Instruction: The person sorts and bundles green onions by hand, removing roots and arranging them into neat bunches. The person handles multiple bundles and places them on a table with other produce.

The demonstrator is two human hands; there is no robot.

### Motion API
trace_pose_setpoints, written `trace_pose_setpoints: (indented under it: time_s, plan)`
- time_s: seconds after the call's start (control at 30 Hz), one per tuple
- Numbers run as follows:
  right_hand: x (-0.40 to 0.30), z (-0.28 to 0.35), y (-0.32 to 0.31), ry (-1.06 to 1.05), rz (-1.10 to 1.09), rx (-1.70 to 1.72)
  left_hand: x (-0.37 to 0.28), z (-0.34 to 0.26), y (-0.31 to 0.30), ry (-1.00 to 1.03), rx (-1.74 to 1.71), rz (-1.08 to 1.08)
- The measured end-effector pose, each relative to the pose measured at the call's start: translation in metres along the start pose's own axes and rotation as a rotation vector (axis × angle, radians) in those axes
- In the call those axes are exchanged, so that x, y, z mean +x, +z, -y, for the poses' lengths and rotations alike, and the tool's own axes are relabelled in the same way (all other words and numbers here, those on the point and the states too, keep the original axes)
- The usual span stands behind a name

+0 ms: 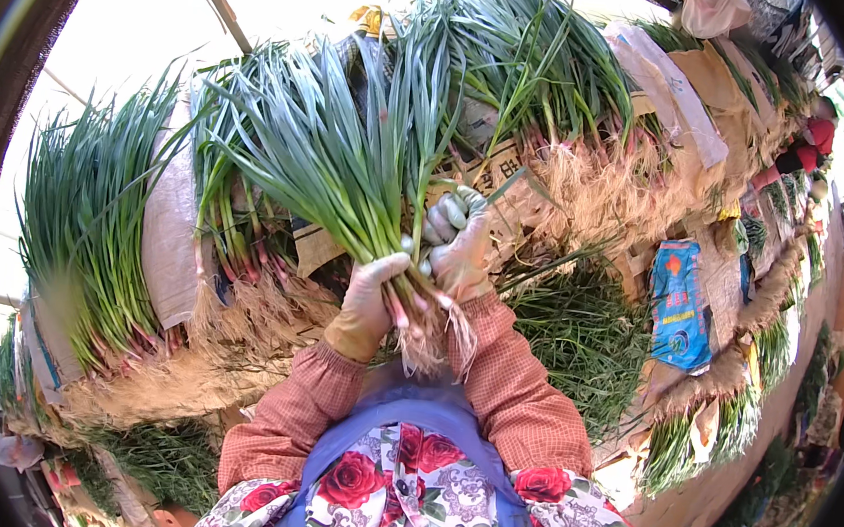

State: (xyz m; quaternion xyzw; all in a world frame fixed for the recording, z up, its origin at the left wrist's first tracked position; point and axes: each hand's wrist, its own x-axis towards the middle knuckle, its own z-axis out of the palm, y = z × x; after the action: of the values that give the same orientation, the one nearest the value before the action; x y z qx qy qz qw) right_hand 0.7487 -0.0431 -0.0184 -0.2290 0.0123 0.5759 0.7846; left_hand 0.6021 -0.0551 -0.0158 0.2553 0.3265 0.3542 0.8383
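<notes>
My gloved left hand (367,300) grips a bunch of green garlic (346,182) near its base. The leaves fan up and away from me, and the pinkish stem ends and pale roots (427,339) hang towards my apron (417,402). Right beside the bunch, my gloved right hand (458,240) is curled into a fist. A strip of green leaf (508,184) sticks out at its upper edge, but what lies inside the fist is mostly hidden. One stalk slants away from the rest, close to the right wrist.
More green garlic (86,234) is heaped at the left, with another large pile (530,62) at the back, roots facing me. Woven sacks (174,219) lie between piles. Loose leaves (581,338) cover the ground at the right, near a blue printed bag (682,305). A person in red (817,136) is far right.
</notes>
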Motion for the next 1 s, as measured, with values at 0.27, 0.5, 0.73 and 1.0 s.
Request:
trace_pose_setpoints:
  time_s: [0.27,0.5,0.73,1.0]
  plan:
    - [0.013,0.009,0.013,-0.045,-0.037,-0.025,0.018,0.001,0.002,0.021,-0.119,0.076]
    - [0.048,0.037,0.002,-0.224,-0.163,0.129,0.018,-0.002,-0.001,0.015,-0.236,0.054]
    - [0.006,0.071,0.065,-0.370,0.022,-0.903,-0.007,-0.010,-0.009,0.058,-0.163,0.012]
    - [0.026,0.030,0.044,-0.165,0.583,-2.674,0.017,0.017,-0.015,0.158,0.093,-0.049]
